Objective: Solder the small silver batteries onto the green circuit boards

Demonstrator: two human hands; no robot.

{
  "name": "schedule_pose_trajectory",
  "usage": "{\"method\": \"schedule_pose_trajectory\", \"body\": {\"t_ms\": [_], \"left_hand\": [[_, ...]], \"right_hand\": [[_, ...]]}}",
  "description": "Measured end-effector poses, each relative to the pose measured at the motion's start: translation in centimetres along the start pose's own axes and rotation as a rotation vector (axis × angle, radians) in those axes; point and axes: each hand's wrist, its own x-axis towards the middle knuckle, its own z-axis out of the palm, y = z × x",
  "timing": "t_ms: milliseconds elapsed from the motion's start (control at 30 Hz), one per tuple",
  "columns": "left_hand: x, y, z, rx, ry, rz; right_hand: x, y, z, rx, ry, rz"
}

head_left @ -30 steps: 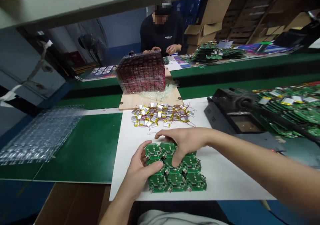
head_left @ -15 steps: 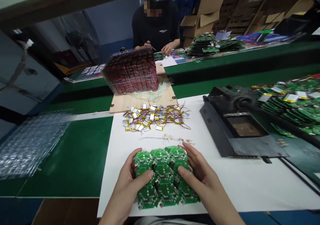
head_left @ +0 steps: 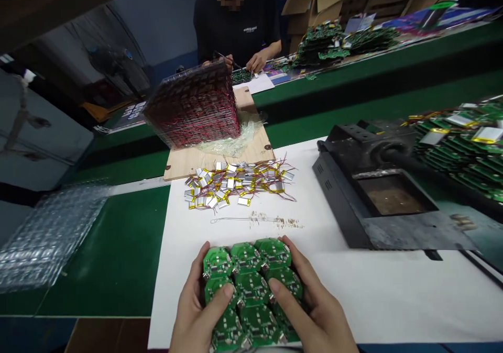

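Both hands grip a green circuit board panel (head_left: 251,288), made of several rounded boards joined in rows, at the near edge of the white sheet. My left hand (head_left: 201,303) wraps around its left side, thumb on top. My right hand (head_left: 312,303) wraps around the right side, with its thumb pressed on the face of the boards. The fingers underneath are hidden. Beyond the panel, a thin wire loop (head_left: 231,219) lies on the sheet beside small brownish marks. Farther off is a loose pile of silver battery cells (head_left: 230,184) with yellow tape and thin red and dark leads.
A black metal box (head_left: 353,206) with a square opening stands right, before stacked circuit boards (head_left: 467,149). A wooden board (head_left: 184,164) bears a clear-wrapped stack with red wires (head_left: 196,112). Bubble wrap (head_left: 51,238) lies left. A co-worker (head_left: 239,28) works across the bench.
The panel has come closer to me and tilts more, with both hands still holding it. My view has shifted slightly. The co-worker's hands remain at a board.
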Motion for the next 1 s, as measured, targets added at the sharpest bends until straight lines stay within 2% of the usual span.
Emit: {"method": "schedule_pose_trajectory", "body": {"t_ms": [133, 333, 433, 500, 600, 667, 733, 833, 1000], "left_hand": [[0.4, -0.5, -0.6, 0.161, -0.015, 0.097], [0.5, -1.5, -0.9, 0.304, 0.024, 0.240], [1.0, -0.6, -2.2, 0.340, 0.007, 0.326], [2.2, 1.1, -3.6, 0.421, 0.001, 0.416], [5.2, 4.4, -5.5, 0.670, -0.085, 0.599], [7.6, 6.2, -5.8, 0.861, -0.182, 0.764], [9.7, 7.3, -5.3, 1.040, -0.313, 0.912], [11.9, 7.4, -4.0, 1.162, -0.410, 1.023], [12.9, 5.9, -3.5, 1.175, -0.409, 1.096]], "right_hand": [[-0.1, 0.1, 0.5, -0.030, 0.023, -0.048], [-0.3, -0.4, 1.0, -0.081, 0.012, -0.035], [-0.4, -0.9, 0.3, -0.132, -0.016, -0.056], [0.0, -1.2, -1.0, -0.189, 0.007, -0.087], [1.7, -1.0, -3.7, -0.349, 0.054, -0.253], [3.4, -0.6, -5.2, -0.553, -0.039, -0.457], [5.1, -0.3, -6.0, -0.754, -0.127, -0.628], [7.0, -0.3, -5.9, -0.923, -0.135, -0.713], [8.0, -1.0, -4.6, -1.154, -0.142, -0.765]]}}
